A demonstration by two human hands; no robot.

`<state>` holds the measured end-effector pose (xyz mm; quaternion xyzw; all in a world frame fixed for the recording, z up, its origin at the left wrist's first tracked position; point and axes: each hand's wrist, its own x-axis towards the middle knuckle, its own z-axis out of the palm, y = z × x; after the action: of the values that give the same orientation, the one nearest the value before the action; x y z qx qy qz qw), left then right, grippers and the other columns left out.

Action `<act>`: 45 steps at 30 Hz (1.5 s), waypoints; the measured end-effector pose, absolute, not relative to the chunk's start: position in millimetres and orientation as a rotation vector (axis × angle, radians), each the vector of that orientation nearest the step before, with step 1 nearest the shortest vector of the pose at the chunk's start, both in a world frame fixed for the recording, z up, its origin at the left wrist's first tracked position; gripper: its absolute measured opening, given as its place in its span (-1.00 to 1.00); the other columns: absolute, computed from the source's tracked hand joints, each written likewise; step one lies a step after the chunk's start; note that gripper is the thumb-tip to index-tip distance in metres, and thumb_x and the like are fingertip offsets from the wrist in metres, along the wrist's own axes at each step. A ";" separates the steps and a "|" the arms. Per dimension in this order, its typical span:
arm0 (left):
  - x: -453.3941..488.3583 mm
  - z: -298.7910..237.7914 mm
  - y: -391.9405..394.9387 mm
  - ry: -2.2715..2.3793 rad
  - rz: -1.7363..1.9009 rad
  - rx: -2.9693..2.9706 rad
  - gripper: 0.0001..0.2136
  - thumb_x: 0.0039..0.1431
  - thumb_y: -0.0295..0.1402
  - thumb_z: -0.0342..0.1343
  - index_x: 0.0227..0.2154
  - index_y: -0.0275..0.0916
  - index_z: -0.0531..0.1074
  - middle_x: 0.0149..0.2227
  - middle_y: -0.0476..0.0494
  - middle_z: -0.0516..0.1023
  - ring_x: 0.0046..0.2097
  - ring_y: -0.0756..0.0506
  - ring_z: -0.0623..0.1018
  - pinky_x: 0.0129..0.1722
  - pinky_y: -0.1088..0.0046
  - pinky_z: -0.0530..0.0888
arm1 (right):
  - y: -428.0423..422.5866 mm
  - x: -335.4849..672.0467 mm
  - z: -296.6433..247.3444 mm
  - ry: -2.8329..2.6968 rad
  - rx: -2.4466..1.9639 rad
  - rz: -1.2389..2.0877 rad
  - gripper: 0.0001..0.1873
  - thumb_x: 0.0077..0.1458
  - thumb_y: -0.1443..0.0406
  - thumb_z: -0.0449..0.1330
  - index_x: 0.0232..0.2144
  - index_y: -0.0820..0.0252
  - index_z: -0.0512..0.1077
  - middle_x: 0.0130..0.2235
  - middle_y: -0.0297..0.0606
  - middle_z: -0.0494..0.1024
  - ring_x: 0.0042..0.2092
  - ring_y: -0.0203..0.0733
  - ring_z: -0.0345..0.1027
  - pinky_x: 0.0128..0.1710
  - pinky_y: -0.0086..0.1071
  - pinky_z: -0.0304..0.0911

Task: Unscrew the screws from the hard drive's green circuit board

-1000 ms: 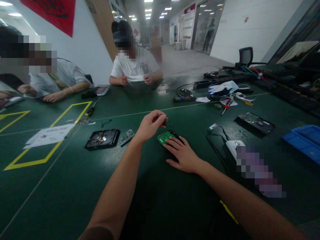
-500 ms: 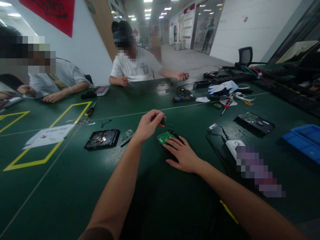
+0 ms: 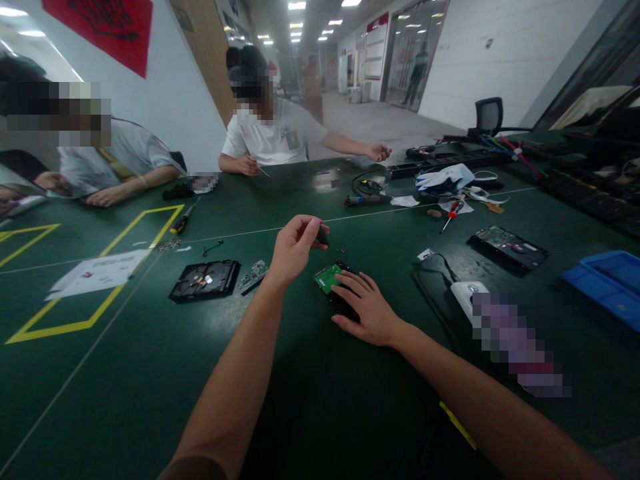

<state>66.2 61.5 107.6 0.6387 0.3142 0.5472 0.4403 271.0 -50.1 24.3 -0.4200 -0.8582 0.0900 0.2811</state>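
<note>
A small dark flat piece (image 3: 323, 236) is pinched between the thumb and fingers of my left hand (image 3: 296, 245), raised above the table; its exact kind does not show. Below and to the right of it lies a hard drive (image 3: 327, 277) with its green circuit board facing up. My right hand (image 3: 367, 303) rests across the drive's right side, fingers spread, hiding that part. Tiny screw-like bits (image 3: 341, 251) lie just behind the drive. Left of my left forearm are a black opened drive casing (image 3: 205, 280) and a small cluster of metal parts (image 3: 254, 277).
Another hard drive (image 3: 509, 249), a blue tray (image 3: 607, 283) and a white power bank-like device (image 3: 467, 297) with a cable are on the right. Screwdrivers (image 3: 453, 215) (image 3: 183, 219) and a glove (image 3: 445, 179) lie farther back. Two people (image 3: 273, 137) sit across the table.
My left hand has shifted slightly up and left, tilting the dark piece. My right hand stays on the drive. The person opposite has reached their arm a little farther to the right.
</note>
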 end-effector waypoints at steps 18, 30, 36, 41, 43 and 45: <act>98.4 98.4 40.1 0.612 0.967 1.883 -0.70 0.37 -0.14 0.17 0.00 -0.20 0.58 -0.02 -0.21 0.60 -0.02 -0.14 0.59 -0.01 0.33 0.55 | -51.3 285.3 27.0 -1.639 -1.243 0.116 -0.53 0.44 0.16 0.07 0.33 -0.01 0.26 0.13 -0.11 0.54 0.08 0.05 0.51 0.12 0.03 0.45; 51.5 7.8 91.2 1.157 0.791 1.813 -0.72 0.25 -0.18 0.18 -0.12 -0.24 0.63 -0.16 -0.17 0.68 -0.16 -0.16 0.62 -0.15 0.32 0.53 | -43.0 286.5 22.3 -1.658 -1.285 0.128 -0.60 0.42 0.20 0.03 0.25 0.06 0.32 0.08 -0.06 0.50 0.09 0.09 0.42 0.14 0.08 0.39; 56.7 7.0 90.6 1.140 0.724 1.883 -0.76 0.24 -0.20 0.21 -0.14 -0.19 0.65 -0.14 -0.13 0.68 -0.12 -0.16 0.62 -0.10 0.30 0.52 | -43.7 285.6 23.8 -1.642 -1.285 0.106 -0.61 0.42 0.21 0.04 0.23 0.06 0.34 0.07 -0.07 0.50 0.08 0.08 0.43 0.10 0.05 0.41; 57.7 1.9 92.7 1.170 0.709 1.898 -0.74 0.23 -0.15 0.23 -0.16 -0.19 0.65 -0.16 -0.14 0.68 -0.14 -0.17 0.62 -0.12 0.30 0.53 | -43.8 286.3 23.7 -1.643 -1.277 0.104 -0.62 0.42 0.21 0.04 0.22 0.07 0.35 0.07 -0.06 0.50 0.07 0.08 0.43 0.07 0.03 0.43; 58.5 1.6 92.8 1.175 0.704 1.907 -0.75 0.22 -0.15 0.24 -0.17 -0.18 0.65 -0.17 -0.13 0.68 -0.15 -0.16 0.62 -0.12 0.31 0.53 | -43.8 286.6 23.6 -1.640 -1.277 0.102 -0.62 0.42 0.20 0.04 0.22 0.06 0.35 0.07 -0.06 0.50 0.07 0.08 0.43 0.08 0.04 0.42; 59.2 2.5 92.4 1.181 0.699 1.916 -0.76 0.21 -0.17 0.24 -0.18 -0.18 0.65 -0.18 -0.13 0.68 -0.15 -0.16 0.62 -0.14 0.32 0.53 | -43.7 286.8 23.5 -1.638 -1.281 0.107 -0.61 0.42 0.19 0.04 0.23 0.05 0.35 0.06 -0.06 0.50 0.08 0.09 0.43 0.08 0.05 0.43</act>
<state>59.2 92.4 2.5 0.7512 0.4632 0.2740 0.3823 286.8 -43.7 23.5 -0.5311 -0.6788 0.0445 0.5052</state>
